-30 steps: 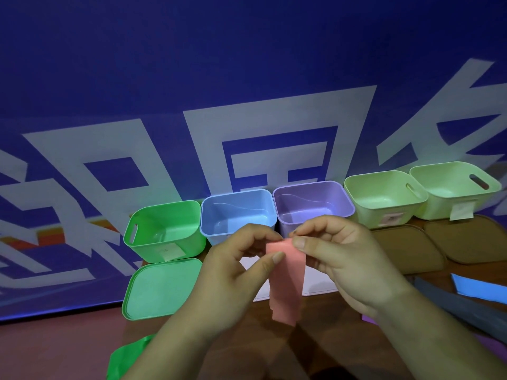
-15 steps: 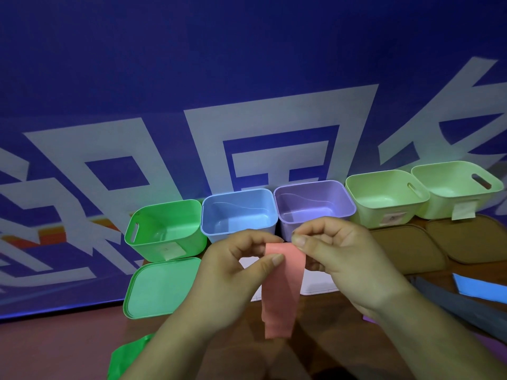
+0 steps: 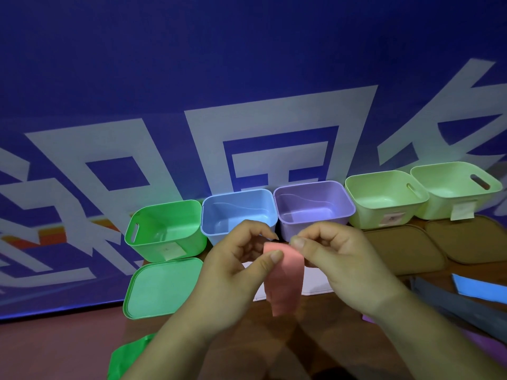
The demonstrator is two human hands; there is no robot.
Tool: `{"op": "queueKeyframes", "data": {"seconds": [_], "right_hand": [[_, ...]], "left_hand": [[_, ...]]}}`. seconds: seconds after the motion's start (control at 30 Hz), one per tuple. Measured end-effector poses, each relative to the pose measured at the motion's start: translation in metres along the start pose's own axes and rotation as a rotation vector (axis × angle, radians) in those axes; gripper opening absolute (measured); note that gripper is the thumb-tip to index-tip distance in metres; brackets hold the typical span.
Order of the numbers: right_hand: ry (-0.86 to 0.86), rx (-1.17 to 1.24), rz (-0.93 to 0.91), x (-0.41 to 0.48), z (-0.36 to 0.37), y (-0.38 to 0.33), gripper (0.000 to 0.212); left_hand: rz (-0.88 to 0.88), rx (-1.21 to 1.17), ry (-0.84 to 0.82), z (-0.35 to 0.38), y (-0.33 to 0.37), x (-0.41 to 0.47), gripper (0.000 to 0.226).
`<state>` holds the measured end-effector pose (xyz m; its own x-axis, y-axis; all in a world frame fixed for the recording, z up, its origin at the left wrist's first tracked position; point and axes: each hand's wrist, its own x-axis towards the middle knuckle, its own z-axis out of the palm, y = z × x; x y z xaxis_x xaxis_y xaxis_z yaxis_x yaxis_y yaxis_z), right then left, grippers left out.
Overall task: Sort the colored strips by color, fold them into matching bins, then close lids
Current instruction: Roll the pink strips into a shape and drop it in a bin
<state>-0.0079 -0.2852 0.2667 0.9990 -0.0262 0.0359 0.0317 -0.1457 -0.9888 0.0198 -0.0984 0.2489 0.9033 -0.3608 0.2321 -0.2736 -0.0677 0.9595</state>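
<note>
A pink strip [image 3: 284, 281] hangs in the air in front of the bins, its top edge pinched by both hands. My left hand [image 3: 233, 272] pinches its upper left corner with thumb and fingers. My right hand [image 3: 337, 259] pinches its upper right corner. Behind stand several open bins in a row: green [image 3: 164, 229], blue [image 3: 236, 209], purple [image 3: 312, 207] and two pale green ones [image 3: 384, 198] [image 3: 452, 187]. All look empty.
A green lid [image 3: 162, 286] lies before the green bin, a white lid [image 3: 315, 281] under my hands, two brown lids [image 3: 403, 248] [image 3: 466, 239] at the right. A blue strip [image 3: 477, 287], a grey strip [image 3: 461, 305] and a green strip [image 3: 126, 357] lie on the table.
The hanging part of the pink strip first lengthened, then shortened as its top was curled over between my fingers. Both hands stayed in place.
</note>
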Motion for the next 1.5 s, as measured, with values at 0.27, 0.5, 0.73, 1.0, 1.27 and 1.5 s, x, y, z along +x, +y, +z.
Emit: {"op": "queueKeyframes", "data": {"seconds": [0.27,0.5,0.73,1.0,1.27,1.5], "right_hand": [[-0.017,0.055,-0.083,-0.005,-0.002,-0.003,0.037],[0.007,0.070,-0.128,-0.005,-0.003,-0.006,0.033],[-0.004,0.037,-0.098,-0.002,-0.006,-0.004,0.028],[-0.079,0.032,-0.062,0.000,-0.010,-0.005,0.018],[-0.104,0.060,0.008,0.000,-0.010,-0.001,0.012],[-0.013,0.115,0.000,-0.005,-0.002,-0.002,0.015]], "left_hand": [[-0.044,-0.074,0.086,0.006,0.007,0.002,0.005],[-0.076,-0.053,0.099,0.008,0.008,0.000,0.007],[-0.026,0.040,0.017,0.001,0.013,0.000,0.016],[0.017,0.177,-0.003,-0.004,0.014,-0.002,0.016],[0.112,0.239,0.017,-0.003,0.012,-0.004,0.021],[0.172,0.201,0.035,-0.003,0.012,-0.004,0.016]]}}
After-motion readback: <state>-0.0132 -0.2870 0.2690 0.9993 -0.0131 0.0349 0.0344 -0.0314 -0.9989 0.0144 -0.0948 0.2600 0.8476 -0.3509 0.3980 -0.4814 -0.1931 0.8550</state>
